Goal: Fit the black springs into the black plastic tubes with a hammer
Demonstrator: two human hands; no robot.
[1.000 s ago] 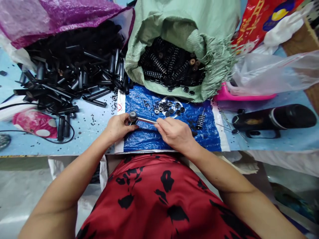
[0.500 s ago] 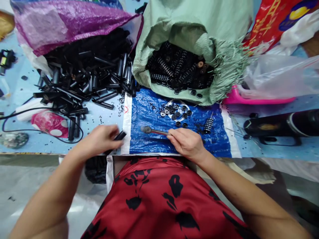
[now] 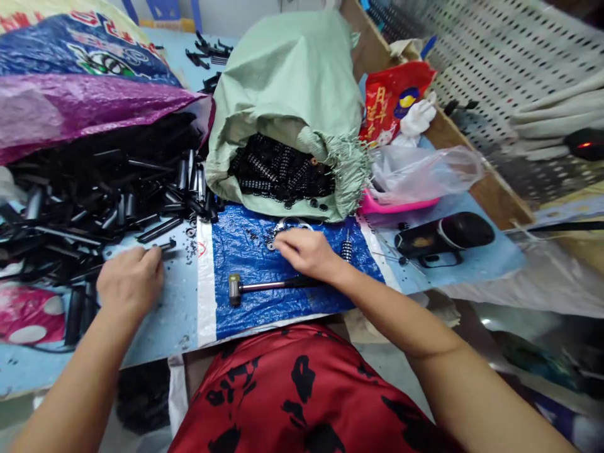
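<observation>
Two hands lie loose, seemingly gripping nothing, on a blue tarp (image 3: 245,251) beside a perforated wall (image 3: 472,56).

- The left hand (image 3: 128,281) lies palm down on the light blue table (image 3: 174,314), its fingertips at a short black tube (image 3: 163,245) on the edge of a big pile of black tubes (image 3: 94,195).
- The right hand (image 3: 306,253) rests on a blue sheet (image 3: 245,251), its fingers over small black rings (image 3: 276,238) beside a shiny metal ring (image 3: 290,223).
- A small hammer (image 3: 264,287) lies on the sheet just below the right hand, head to the left.
- A green sack (image 3: 283,82) stands open behind, full of black parts.
- A purple bag (image 3: 85,110) covers the tube pile.
- A black cylinder (image 3: 443,236) lies to the right.
</observation>
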